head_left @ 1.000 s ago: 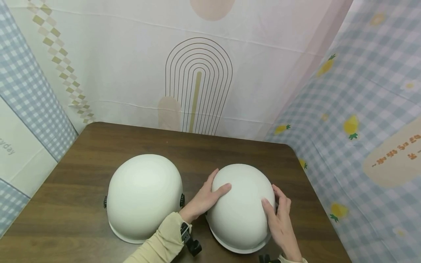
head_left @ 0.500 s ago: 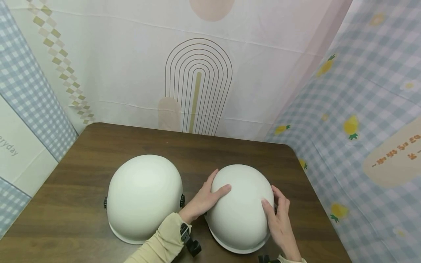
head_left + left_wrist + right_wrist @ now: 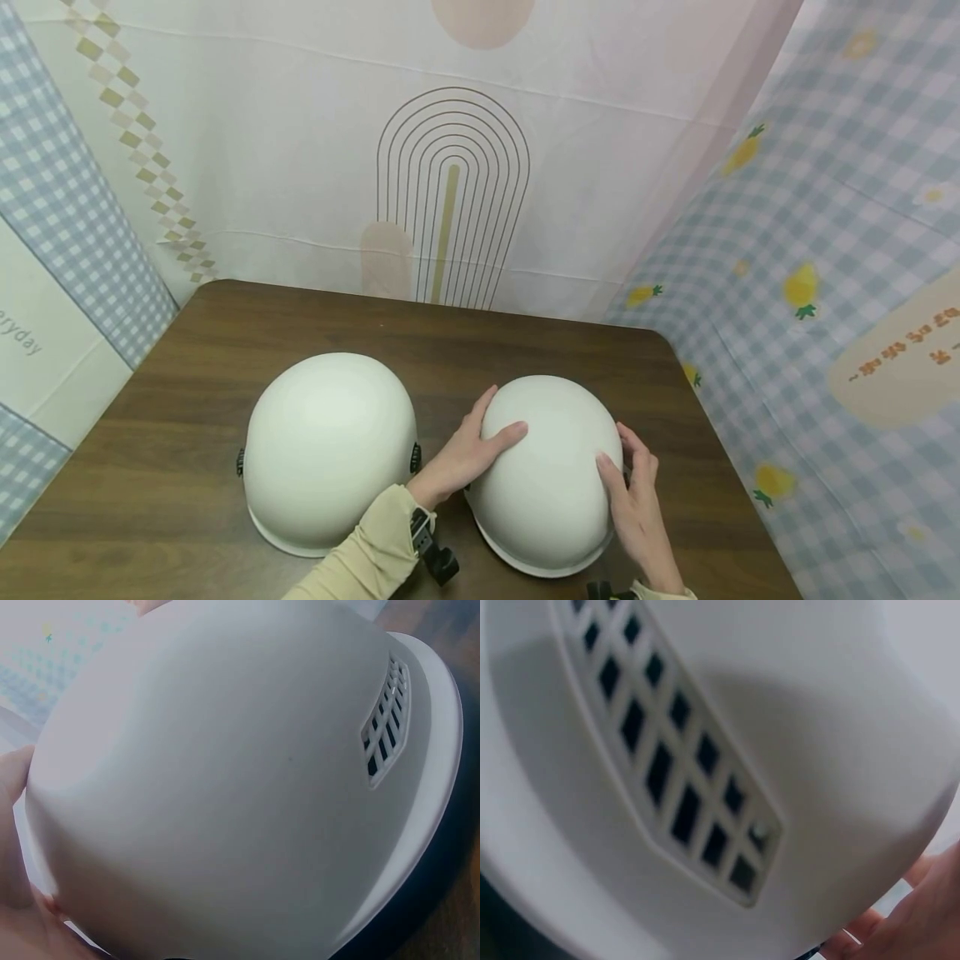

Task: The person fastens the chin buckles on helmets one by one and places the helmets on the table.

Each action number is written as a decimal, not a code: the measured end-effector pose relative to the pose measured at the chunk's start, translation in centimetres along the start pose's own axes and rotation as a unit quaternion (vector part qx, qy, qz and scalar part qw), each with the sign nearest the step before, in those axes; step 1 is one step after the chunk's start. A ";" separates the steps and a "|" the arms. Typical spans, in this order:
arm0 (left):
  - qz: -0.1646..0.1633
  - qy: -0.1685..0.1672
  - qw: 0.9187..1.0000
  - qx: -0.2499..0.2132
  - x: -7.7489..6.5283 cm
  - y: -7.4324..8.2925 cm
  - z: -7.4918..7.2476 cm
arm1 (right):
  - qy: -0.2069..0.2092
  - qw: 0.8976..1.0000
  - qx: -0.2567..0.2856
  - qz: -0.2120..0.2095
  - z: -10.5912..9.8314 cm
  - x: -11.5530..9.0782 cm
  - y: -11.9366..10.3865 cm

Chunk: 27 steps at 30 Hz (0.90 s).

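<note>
Two glossy white helmets stand dome up in the head view. Both of my hands hold the right helmet [image 3: 551, 492] between them. My left hand [image 3: 468, 454] grips its left side, thumb lying on the dome and fingers reaching round the far edge. On the other side my right hand [image 3: 637, 500] has its thumb on the shell and its fingers behind. Close up, the left wrist view shows a slotted vent [image 3: 387, 724] above the rim, and the right wrist view another lattice vent [image 3: 682, 772]. The left helmet [image 3: 330, 450] sits beside my left forearm, untouched by the fingers.
Both helmets are on a dark wooden table [image 3: 450, 337]. A black knob [image 3: 240, 462] sticks out at the left helmet's side. Patterned cloth [image 3: 300, 150] hangs behind the table, and blue checked cloth [image 3: 825, 208] borders its right side.
The right helmet has shifted very slightly left, and my right hand has moved left with it. My left hand keeps its hold, and the left helmet stays in place.
</note>
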<state>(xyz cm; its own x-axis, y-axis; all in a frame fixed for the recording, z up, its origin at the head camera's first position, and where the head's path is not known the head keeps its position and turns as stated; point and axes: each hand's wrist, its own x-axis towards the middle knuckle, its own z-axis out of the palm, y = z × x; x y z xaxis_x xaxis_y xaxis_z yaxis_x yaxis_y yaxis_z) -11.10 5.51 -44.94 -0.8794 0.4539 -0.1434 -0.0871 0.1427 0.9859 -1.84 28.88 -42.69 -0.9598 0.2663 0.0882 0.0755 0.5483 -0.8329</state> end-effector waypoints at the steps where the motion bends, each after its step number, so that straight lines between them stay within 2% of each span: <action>1: 0.000 0.001 1.000 0.001 0.0 0.0 0.0 | -0.001 1.000 0.001 0.002 0.0 0.0 0.0; 15: -0.002 0.003 1.000 0.016 -0.1 0.2 -0.2 | -0.007 1.000 0.013 0.011 0.4 0.3 0.6; 27: -0.004 0.004 1.000 0.026 0.1 0.1 -0.4 | -0.010 0.999 0.017 0.036 0.8 0.7 0.7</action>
<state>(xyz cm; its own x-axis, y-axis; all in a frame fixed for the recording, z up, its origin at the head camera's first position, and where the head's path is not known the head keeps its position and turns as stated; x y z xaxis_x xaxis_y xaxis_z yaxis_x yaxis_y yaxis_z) -11.36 5.22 -44.82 -0.8821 0.4463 -0.1508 -0.0702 0.1919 0.9789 -2.65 28.82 -43.67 -0.9576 0.2876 0.0163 0.1359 0.5010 -0.8547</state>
